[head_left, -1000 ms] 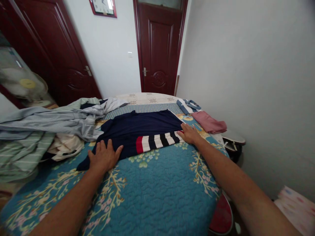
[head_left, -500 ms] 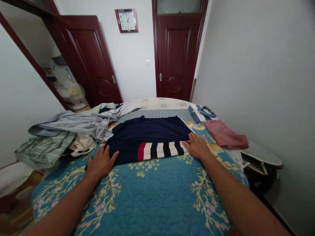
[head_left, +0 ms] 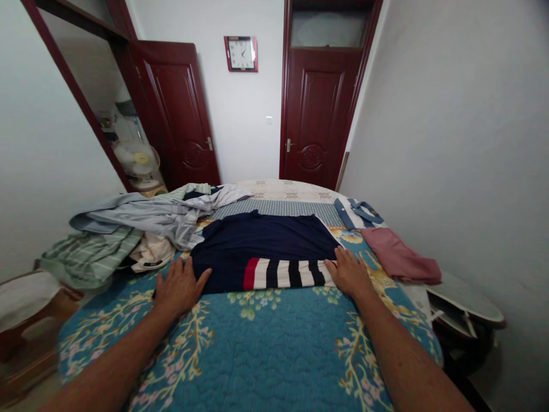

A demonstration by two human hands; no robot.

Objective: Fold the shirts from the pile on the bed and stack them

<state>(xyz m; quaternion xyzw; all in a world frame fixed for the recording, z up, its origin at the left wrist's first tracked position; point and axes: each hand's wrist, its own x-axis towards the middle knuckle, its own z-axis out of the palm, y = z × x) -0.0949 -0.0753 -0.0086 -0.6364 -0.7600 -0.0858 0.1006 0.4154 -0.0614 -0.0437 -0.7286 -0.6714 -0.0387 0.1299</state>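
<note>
Numerals ring the pale dial of the red-framed wall clock (head_left: 241, 54); they are small and soft, so that only their placing around the face is plain, and most cannot be read with certainty; below the dial's middle, any maker's name is too small to make out; the cream garment (head_left: 151, 249) bears a dark patch (head_left: 153, 264), any lettering on it likewise illegible.
</note>
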